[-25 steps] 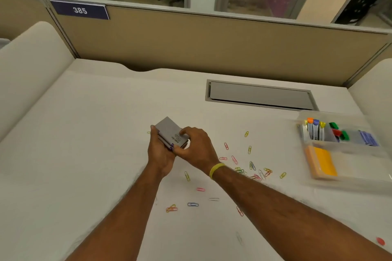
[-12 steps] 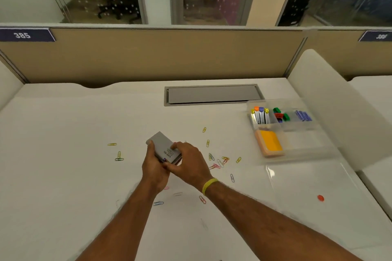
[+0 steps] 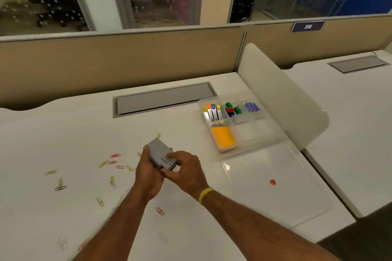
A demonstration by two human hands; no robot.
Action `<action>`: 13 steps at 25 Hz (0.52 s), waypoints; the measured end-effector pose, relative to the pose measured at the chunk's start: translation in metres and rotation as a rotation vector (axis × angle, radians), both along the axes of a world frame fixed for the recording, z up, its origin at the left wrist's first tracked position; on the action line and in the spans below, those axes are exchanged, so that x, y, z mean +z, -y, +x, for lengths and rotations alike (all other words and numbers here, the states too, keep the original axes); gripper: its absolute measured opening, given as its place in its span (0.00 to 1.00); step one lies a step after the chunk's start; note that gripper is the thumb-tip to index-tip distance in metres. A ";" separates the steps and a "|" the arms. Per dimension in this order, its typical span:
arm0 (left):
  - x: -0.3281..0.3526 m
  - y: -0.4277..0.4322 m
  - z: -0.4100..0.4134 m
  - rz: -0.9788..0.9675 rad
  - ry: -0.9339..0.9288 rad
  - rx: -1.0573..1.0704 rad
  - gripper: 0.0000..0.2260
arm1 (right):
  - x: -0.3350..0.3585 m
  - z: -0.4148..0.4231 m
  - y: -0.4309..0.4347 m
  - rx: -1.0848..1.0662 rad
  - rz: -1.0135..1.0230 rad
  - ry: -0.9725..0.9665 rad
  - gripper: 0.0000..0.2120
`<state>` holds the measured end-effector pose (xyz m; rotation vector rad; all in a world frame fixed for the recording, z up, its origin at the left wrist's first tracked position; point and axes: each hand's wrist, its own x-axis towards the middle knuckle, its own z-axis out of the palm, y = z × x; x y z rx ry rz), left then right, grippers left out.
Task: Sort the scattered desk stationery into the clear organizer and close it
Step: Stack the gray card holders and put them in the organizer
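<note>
Both hands hold a stack of flat grey boxes (image 3: 159, 152) above the desk's middle. My left hand (image 3: 148, 172) grips it from below and the left, and my right hand (image 3: 183, 167) grips its near right end, thumb on top. The clear organizer (image 3: 257, 133) stands open at the right, with highlighters (image 3: 212, 111), small coloured clips (image 3: 232, 110), blue pieces (image 3: 252, 106) and an orange sticky pad (image 3: 223, 139) in its compartments. Its clear lid (image 3: 273, 184) lies flat toward me, with a red dot on it. Coloured paper clips (image 3: 115, 162) lie scattered at the left.
A grey cable hatch (image 3: 164, 98) is set in the white desk (image 3: 63, 133) behind the hands. A white side divider (image 3: 282, 95) rises just right of the organizer. A tan partition (image 3: 118, 59) closes the back edge. The desk's right edge drops off near the lid.
The view has swung right, so the organizer and lid now sit nearer the middle. Both hands still hold the grey boxes and have carried them toward the organizer.
</note>
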<state>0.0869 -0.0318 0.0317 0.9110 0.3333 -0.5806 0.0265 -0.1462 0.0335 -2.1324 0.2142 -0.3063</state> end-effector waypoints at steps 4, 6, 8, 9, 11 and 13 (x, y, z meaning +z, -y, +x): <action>0.005 0.041 -0.002 0.073 0.049 -0.187 0.26 | -0.006 -0.007 0.050 -0.157 0.102 -0.015 0.24; 0.006 0.060 -0.003 0.169 0.052 -0.249 0.28 | -0.006 -0.008 0.084 -0.274 0.112 -0.019 0.25; 0.004 0.074 -0.002 0.239 0.067 -0.290 0.28 | -0.006 -0.007 0.121 -0.389 0.075 -0.027 0.24; 0.003 0.080 -0.001 0.263 0.072 -0.303 0.27 | -0.006 -0.006 0.141 -0.437 0.060 -0.035 0.24; -0.001 0.090 0.000 0.294 0.072 -0.333 0.26 | -0.005 -0.005 0.178 -0.510 0.033 -0.049 0.25; -0.004 0.100 -0.001 0.311 0.078 -0.376 0.26 | -0.005 -0.006 0.207 -0.555 -0.017 -0.071 0.25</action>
